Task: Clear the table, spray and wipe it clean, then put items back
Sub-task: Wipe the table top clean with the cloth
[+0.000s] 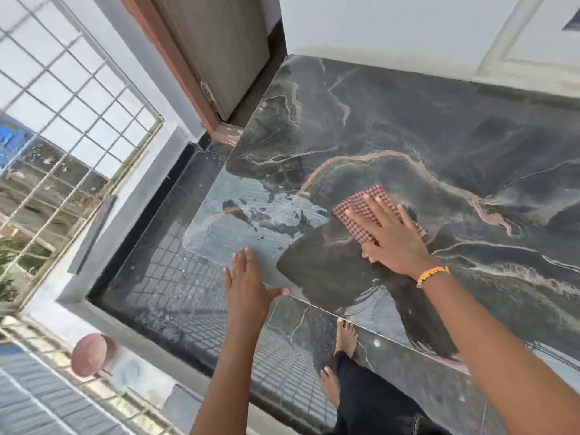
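- The bench (439, 136) was a dark marble slab with pale and rust-coloured veins, its far edge against a white wall (361, 26) and its left edge ending in a rounded near corner.
- The right hand (389, 233) lay flat, fingers spread, pressing a red-and-white checked cloth (364, 205) onto the slab near its left end.
- The cloth sat well in from the near edge, just right of a wet, streaky patch (244, 221) that reached the rounded corner.
- The left hand (248, 284) rested open at the near edge beside that corner, fingers straight on the wet patch and thumb stretched along the rim.
- Beyond the cloth the slab ran bare toward the wall and off to the right.
- Left of the bench lay a glossy dark floor (175, 293), then a grilled window (62, 105) and a brown door (213, 51).
- The person's bare feet (345, 337) stood beneath the near edge.
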{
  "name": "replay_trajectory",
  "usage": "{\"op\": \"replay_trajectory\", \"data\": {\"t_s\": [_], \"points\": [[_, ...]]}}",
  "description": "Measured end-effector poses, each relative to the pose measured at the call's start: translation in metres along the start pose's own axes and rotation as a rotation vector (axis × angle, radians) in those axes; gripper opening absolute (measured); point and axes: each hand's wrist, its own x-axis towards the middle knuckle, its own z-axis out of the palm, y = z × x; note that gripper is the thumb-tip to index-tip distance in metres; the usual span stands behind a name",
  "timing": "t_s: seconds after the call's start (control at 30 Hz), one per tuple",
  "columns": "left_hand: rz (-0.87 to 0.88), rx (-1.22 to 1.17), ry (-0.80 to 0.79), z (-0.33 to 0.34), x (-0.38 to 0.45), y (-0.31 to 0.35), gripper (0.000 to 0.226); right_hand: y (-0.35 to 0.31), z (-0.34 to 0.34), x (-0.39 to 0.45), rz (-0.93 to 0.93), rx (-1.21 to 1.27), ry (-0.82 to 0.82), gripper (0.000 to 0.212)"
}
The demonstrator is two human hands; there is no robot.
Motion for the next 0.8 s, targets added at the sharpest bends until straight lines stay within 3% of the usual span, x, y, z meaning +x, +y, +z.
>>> {"op": "replay_trajectory", "data": {"t_s": [0.1, 0.2, 0.4, 0.5, 0.57, 0.67, 0.8], "points": [[-0.011, 0.026, -0.017, -0.001, 0.006, -0.002, 0.113, 0.014, -0.015, 0.048, 0.174, 0.059, 0.014, 0.062], [-0.021, 0.041, 0.004, 0.001, 0.007, -0.004, 0.114, -0.017, -0.018, 0.094, 0.185, 0.082, 0.045, 0.062], [0.001, 0.031, 0.039, 0.0, 0.0, -0.008, 0.116, -0.134, 0.005, 0.097, -0.24, 0.022, -0.021, 0.065], [-0.04, -0.01, 0.071, -0.001, -0.005, -0.018, 0.117, -0.141, 0.022, 0.054, -0.464, -0.001, -0.088, 0.068], [-0.068, -0.027, 0.063, -0.006, 0.001, -0.027, 0.118, -0.12, 0.023, 0.041, -0.519, -0.029, -0.119, 0.07], [-0.046, -0.014, 0.03, -0.017, 0.023, -0.039, 0.122, -0.086, 0.012, 0.056, -0.403, -0.027, -0.105, 0.074], [0.047, -0.032, -0.017, -0.033, 0.052, -0.06, 0.126, -0.071, -0.004, 0.108, -0.083, 0.001, -0.02, 0.067]]}}
